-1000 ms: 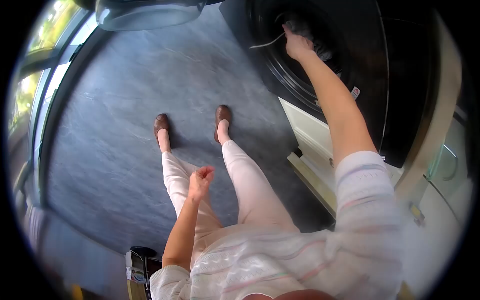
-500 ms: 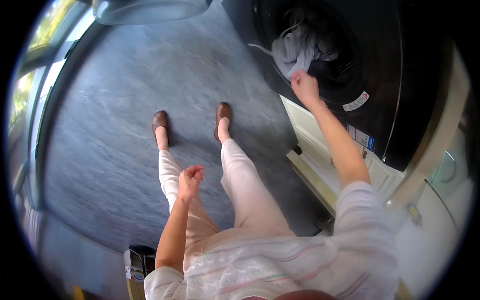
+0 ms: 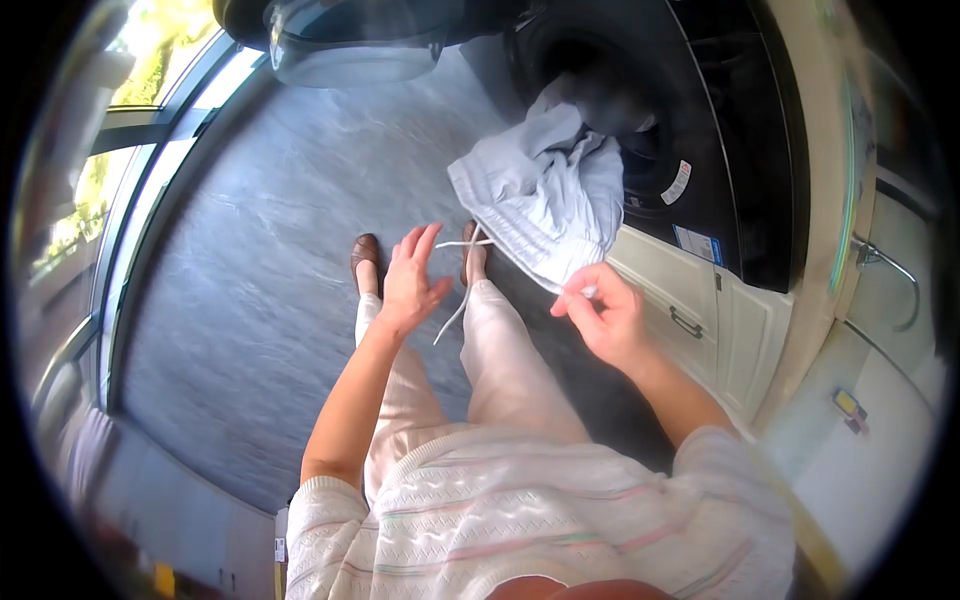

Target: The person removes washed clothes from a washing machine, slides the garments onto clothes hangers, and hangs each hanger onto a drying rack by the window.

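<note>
Head view: one camera, wide-angle, dark rounded border; head-worn, facing forward and steeply down. Landmark: washing machine (image 3: 690, 120), seen obliquely from above. Nearest the lens: knitted top (image 3: 540, 500), nearer than the washing machine. Mid-range: left hand (image 3: 407, 288) and right hand (image 3: 612, 318), both on the near side of the washing machine. Beyond: floor (image 3: 230, 290) beside the washing machine; window (image 3: 155, 65), across the floor from it

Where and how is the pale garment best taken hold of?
Probably by the waistband, at its free left end, coming from the left: the gathered edge juts out there, away from the black machine, while its near end is already pinched.
</note>
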A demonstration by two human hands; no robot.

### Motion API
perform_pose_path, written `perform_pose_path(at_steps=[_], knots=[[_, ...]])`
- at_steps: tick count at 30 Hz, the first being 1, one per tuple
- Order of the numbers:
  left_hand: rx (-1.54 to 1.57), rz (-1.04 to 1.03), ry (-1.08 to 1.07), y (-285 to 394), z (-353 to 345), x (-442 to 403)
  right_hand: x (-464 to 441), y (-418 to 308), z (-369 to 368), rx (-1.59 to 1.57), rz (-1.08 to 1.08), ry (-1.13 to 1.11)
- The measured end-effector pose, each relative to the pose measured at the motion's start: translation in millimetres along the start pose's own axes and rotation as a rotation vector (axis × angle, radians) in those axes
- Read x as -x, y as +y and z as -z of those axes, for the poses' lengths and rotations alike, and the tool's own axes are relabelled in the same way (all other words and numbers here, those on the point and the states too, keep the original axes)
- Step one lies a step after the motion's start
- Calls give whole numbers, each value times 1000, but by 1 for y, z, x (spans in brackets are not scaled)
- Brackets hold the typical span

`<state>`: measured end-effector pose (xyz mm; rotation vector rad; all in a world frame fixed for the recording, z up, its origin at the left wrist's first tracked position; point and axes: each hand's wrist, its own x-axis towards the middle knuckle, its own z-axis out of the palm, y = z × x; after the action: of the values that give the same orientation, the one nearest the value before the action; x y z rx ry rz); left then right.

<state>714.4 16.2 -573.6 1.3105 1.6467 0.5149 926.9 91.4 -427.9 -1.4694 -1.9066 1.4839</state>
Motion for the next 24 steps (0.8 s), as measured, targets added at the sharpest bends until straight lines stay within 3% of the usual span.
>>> perform_pose_path(at_steps=[4, 8, 11, 15, 16, 19, 20, 23, 24], knots=[[-85, -156, 98, 50, -2, -20, 31, -32, 16, -147, -38, -30], [-270, -158, 266, 64, 0, -22, 41, -50, 42, -176, 12, -82], [-338, -165, 51, 56, 7, -15, 38, -43, 71, -384, -38, -60], [99, 75, -516, 94, 39, 19, 30, -68, 102, -440, -34, -106], [232, 11, -549, 93, 37, 31, 28, -75, 105, -469, -22, -93], [676, 91, -720, 106, 41, 68, 23, -97, 111, -513, 22, -29], [755, 15, -669, 106, 48, 78, 23, -105, 114, -510, 42, -4], [709, 193, -700, 104, 109, 95, 41, -147, 118, -618, 216, -46], [753, 180, -554, 127, 128, 109, 50, -157, 109, -613, 237, 11]])
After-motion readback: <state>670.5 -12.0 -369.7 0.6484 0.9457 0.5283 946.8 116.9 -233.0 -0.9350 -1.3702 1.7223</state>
